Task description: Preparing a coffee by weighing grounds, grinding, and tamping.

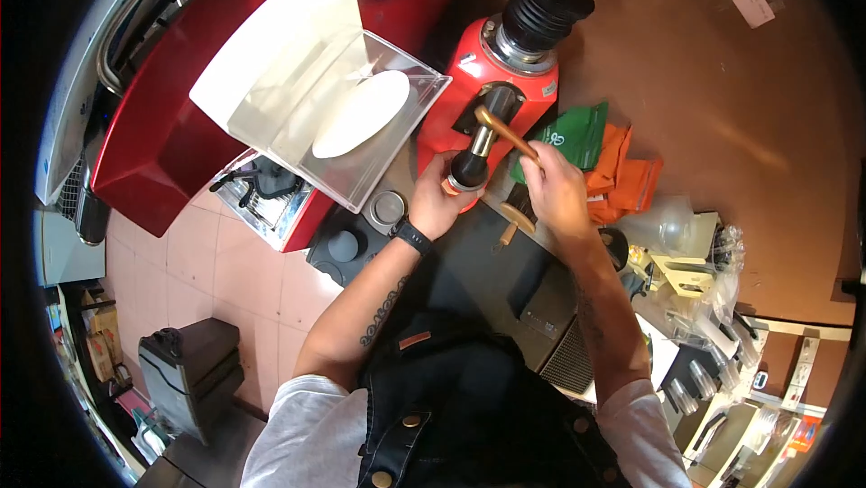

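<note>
In front of me stands a red coffee grinder (467,79) with black bellows (544,8) on top. A dark chute (503,102) with a shiny metal spout (482,141) slopes down from its face. My left hand (433,200) is closed around a small metal-rimmed cup (467,185) under the spout. A black rounded piece (469,166) sits between spout and cup; its join to either is unclear. My right hand (558,190) grips a slim copper-brown stick-like tool (511,134). The tool's rounded tip overlaps the chute; whether it touches is unclear.
Left of the grinder are a clear plastic box (413,129) and a red espresso machine (169,123). Green (582,133) and orange coffee bags (636,183) lie to the right. A round metal container (388,207) and a wooden-handled tool (517,217) are nearer me.
</note>
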`<action>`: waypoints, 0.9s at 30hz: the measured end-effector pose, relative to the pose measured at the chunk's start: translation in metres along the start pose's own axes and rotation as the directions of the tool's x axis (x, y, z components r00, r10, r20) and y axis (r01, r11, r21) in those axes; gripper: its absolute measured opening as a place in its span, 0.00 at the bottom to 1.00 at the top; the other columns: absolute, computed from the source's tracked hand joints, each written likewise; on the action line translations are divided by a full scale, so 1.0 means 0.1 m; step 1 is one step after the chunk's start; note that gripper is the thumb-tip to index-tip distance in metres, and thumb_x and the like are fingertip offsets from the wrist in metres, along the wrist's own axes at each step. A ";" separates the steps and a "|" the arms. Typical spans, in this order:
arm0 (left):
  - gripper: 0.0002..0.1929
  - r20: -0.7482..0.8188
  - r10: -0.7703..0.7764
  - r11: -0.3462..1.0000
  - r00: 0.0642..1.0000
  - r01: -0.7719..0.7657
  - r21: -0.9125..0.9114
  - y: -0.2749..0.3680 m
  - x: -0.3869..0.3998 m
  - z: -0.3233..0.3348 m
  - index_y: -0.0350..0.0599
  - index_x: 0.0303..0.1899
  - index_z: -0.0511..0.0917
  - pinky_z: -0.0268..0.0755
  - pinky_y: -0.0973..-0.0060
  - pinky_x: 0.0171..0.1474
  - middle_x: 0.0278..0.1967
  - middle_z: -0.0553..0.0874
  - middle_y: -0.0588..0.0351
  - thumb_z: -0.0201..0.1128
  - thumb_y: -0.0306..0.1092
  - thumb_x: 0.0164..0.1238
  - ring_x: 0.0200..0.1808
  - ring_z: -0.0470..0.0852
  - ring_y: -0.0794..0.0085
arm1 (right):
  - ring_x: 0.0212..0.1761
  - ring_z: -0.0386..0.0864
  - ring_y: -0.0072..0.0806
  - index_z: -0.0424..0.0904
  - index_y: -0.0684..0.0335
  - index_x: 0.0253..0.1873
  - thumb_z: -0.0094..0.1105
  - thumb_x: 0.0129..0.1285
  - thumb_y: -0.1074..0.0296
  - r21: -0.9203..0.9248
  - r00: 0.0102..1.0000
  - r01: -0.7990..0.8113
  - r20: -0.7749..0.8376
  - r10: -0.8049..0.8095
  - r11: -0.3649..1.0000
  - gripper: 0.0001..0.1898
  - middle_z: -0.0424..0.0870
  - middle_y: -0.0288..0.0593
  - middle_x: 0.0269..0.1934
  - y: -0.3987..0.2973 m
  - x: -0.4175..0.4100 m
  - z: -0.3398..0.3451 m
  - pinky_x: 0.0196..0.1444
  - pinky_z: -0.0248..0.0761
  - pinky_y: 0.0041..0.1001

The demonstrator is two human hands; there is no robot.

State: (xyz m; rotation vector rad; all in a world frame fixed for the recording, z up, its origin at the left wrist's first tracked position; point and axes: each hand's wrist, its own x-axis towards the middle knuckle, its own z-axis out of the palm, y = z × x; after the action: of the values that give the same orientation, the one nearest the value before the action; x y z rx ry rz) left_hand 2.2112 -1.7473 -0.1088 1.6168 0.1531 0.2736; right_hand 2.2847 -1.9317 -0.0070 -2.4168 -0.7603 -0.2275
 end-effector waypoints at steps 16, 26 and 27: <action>0.33 0.014 -0.010 1.000 1.000 0.010 -0.026 0.02 0.00 0.00 0.34 0.60 0.74 0.75 0.66 0.63 0.54 0.86 0.45 0.81 0.31 0.55 0.58 0.85 0.61 | 0.40 0.83 0.57 0.74 0.62 0.47 0.56 0.75 0.57 -0.186 0.979 -0.021 0.197 0.058 0.982 0.12 0.85 0.55 0.36 0.10 -0.08 0.05 0.38 0.75 0.51; 0.33 0.017 0.038 0.999 0.999 -0.037 -0.002 0.02 -0.01 -0.01 0.35 0.60 0.75 0.75 0.66 0.63 0.52 0.87 0.46 0.82 0.34 0.54 0.57 0.86 0.60 | 0.40 0.83 0.58 0.78 0.60 0.49 0.60 0.73 0.60 0.080 0.992 -0.001 -0.130 0.011 0.997 0.11 0.85 0.56 0.38 0.04 -0.07 0.00 0.41 0.76 0.51; 0.33 0.017 0.006 1.000 1.000 -0.006 0.004 0.05 0.00 -0.01 0.35 0.60 0.75 0.75 0.66 0.63 0.52 0.87 0.46 0.82 0.33 0.54 0.57 0.86 0.60 | 0.40 0.83 0.58 0.77 0.60 0.48 0.60 0.73 0.59 -0.035 0.997 -0.077 -0.018 0.076 0.996 0.11 0.85 0.56 0.38 0.10 -0.03 0.01 0.41 0.75 0.51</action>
State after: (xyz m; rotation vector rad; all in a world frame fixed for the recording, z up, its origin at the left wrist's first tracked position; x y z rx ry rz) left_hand 2.2104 -1.7471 -0.1037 1.6230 0.1356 0.2639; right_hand 2.2876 -1.9391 -0.0140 -2.4689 -0.6599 -0.2314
